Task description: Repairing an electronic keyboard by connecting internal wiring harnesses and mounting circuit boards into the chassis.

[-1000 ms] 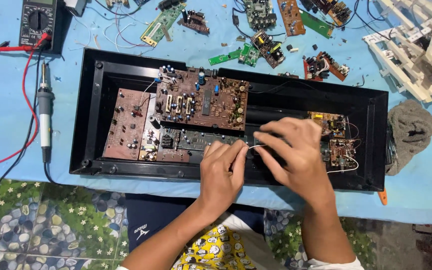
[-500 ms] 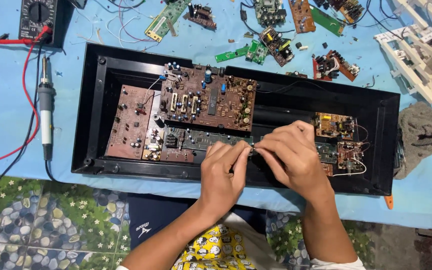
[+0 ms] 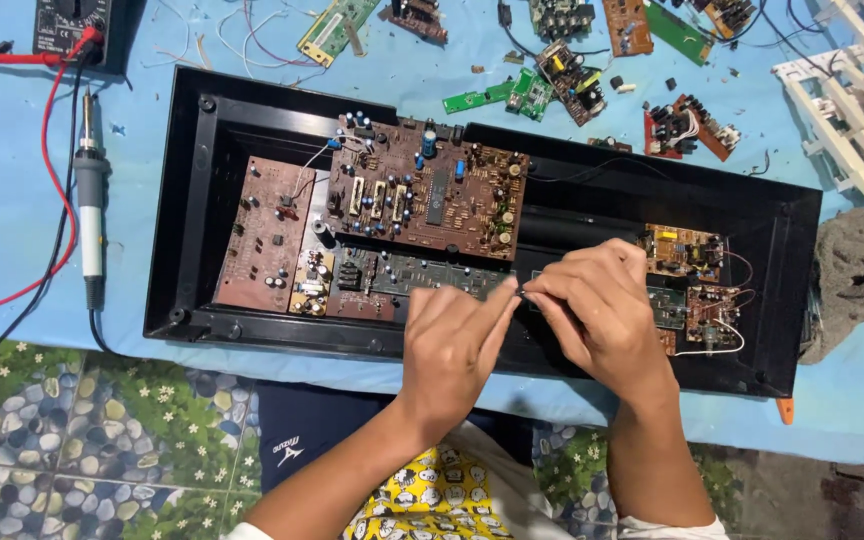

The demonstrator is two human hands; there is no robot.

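Both hands pinch a thin dark wire [image 3: 524, 291] together, left hand [image 3: 452, 345] at 7 o'clock, right hand [image 3: 602, 315] at 4, fingers closed on it. Wire looks light, floppy, fragile; grip near the ends, over the open black plastic casing [image 3: 192, 200] with brown circuit boards [image 3: 422, 190]

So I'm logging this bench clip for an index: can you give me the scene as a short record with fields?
Setting: blue-covered workbench, seen from above
Main item: open black casing lying flat
Inside: large brown circuit board, smaller boards at right
Left hand: fingertips pinched with the right hand's over the casing
Right hand: pinching something small; too small to name
Left of casing: soldering iron, multimeter with red lead
Behind: loose circuit boards
Far right: grey cloth
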